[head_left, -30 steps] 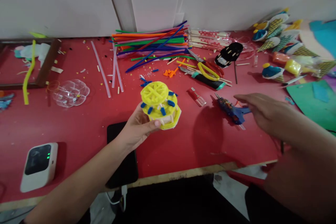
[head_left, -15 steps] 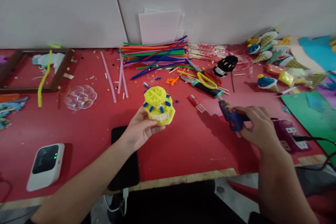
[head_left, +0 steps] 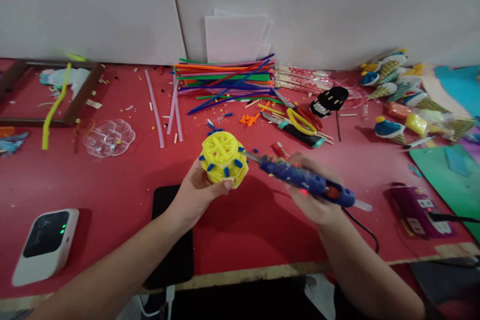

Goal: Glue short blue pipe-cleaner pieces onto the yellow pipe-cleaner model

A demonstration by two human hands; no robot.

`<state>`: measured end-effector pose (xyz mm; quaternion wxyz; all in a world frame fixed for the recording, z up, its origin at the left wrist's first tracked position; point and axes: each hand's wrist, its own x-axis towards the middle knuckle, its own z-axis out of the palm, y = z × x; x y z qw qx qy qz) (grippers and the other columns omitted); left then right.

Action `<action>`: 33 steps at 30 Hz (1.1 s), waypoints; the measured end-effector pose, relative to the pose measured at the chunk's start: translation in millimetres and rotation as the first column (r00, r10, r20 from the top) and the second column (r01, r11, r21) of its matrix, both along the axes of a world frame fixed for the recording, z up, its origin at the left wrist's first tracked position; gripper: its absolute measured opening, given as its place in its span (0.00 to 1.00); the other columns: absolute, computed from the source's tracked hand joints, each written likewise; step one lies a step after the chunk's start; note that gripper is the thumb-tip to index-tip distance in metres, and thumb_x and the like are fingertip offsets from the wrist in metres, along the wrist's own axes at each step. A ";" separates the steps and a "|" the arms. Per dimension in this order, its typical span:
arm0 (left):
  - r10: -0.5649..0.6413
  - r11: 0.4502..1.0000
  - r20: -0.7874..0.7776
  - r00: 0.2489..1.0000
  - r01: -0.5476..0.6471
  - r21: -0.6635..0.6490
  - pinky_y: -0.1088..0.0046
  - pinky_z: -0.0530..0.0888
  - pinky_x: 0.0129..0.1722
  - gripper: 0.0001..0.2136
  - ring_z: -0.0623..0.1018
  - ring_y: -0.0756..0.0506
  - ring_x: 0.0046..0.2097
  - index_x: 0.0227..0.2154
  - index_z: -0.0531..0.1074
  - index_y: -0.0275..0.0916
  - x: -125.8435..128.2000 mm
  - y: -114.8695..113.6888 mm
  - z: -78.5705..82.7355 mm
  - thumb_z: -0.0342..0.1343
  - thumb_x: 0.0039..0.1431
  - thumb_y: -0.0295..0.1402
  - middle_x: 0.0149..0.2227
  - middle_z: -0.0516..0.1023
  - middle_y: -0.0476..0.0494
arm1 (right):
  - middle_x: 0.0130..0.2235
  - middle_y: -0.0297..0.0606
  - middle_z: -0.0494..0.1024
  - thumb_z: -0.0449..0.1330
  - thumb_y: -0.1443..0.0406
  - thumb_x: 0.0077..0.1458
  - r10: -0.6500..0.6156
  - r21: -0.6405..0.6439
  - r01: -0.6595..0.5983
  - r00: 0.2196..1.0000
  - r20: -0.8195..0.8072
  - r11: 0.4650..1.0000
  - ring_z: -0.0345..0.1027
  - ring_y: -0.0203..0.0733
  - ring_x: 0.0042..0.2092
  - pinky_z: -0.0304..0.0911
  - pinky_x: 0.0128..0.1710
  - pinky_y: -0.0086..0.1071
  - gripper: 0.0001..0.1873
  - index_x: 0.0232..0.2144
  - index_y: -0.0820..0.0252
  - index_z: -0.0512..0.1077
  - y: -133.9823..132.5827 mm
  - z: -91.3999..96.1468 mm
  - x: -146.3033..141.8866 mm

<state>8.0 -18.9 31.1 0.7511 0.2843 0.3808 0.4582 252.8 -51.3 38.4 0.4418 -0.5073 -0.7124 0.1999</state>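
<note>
My left hand [head_left: 197, 192] is closed around a small yellow straw model [head_left: 223, 158] with blue studs, holding it above the red table [head_left: 93, 180]. My right hand [head_left: 313, 195] grips a blue hot glue gun [head_left: 305, 182]. Its nozzle points left and sits right beside the model's right side. A clear glue stick pokes out of the gun's back end, and a black cord trails from it toward the table's front edge.
A bundle of coloured straws [head_left: 225, 77], scissors [head_left: 300, 122], a black phone [head_left: 170, 237], a white device with green lights [head_left: 45, 245], a clear plastic tray [head_left: 108, 137], a purple power strip [head_left: 418, 207] and paper cones [head_left: 393, 72] lie on the table.
My right hand lifted the glue gun off the table and brought its nozzle left to the model. My left hand tilted the model toward the gun.
</note>
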 end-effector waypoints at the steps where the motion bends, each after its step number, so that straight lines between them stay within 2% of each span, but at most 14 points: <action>1: 0.004 1.000 -0.011 1.000 -0.004 -0.017 0.80 0.78 0.37 0.20 0.82 0.51 0.37 0.37 0.77 0.42 0.2 0.1 0.4 0.78 0.40 0.26 0.36 0.84 0.52 | 0.31 0.36 0.75 0.59 0.62 0.54 0.049 0.018 -0.048 0.998 -0.030 0.999 0.70 0.43 0.31 0.67 0.30 0.38 0.06 0.37 0.52 0.72 0.7 0.8 -3.7; 4: 0.016 0.999 -0.039 0.999 -0.018 -0.048 0.76 0.79 0.43 0.22 0.82 0.48 0.40 0.40 0.78 0.43 0.4 0.4 1.1 0.77 0.41 0.25 0.39 0.85 0.50 | 0.33 0.38 0.77 0.59 0.65 0.53 0.105 0.057 -0.102 0.993 -0.050 0.993 0.71 0.43 0.31 0.67 0.29 0.37 0.09 0.38 0.55 0.74 -0.6 3.5 -5.3; 9: 0.013 0.999 -0.045 0.999 -0.015 -0.044 0.72 0.77 0.49 0.22 0.82 0.47 0.42 0.41 0.78 0.43 0.7 -0.6 -1.1 0.76 0.42 0.24 0.41 0.84 0.49 | 0.30 0.34 0.76 0.58 0.66 0.51 0.050 0.024 -0.049 0.998 -0.033 0.999 0.69 0.39 0.27 0.64 0.25 0.34 0.09 0.37 0.53 0.73 -4.9 3.5 -1.4; 21: -0.029 1.000 -0.023 0.999 0.029 -0.003 0.75 0.79 0.43 0.21 0.82 0.48 0.39 0.41 0.78 0.44 0.5 -0.7 -6.5 0.76 0.43 0.24 0.39 0.84 0.50 | 0.25 0.30 0.71 0.58 0.65 0.49 0.016 -0.001 -0.016 1.000 -0.007 1.000 0.63 0.37 0.23 0.59 0.20 0.33 0.06 0.33 0.52 0.70 -6.1 -1.5 -4.7; 33: -0.035 0.999 -0.045 0.998 0.036 0.019 0.69 0.79 0.49 0.23 0.83 0.44 0.46 0.44 0.78 0.44 0.8 -2.8 -5.7 0.75 0.44 0.25 0.44 0.85 0.47 | 0.24 0.29 0.68 0.58 0.65 0.50 0.017 0.003 -0.017 0.999 -0.034 1.000 0.61 0.36 0.22 0.57 0.20 0.32 0.04 0.32 0.52 0.70 -7.0 -1.0 -4.1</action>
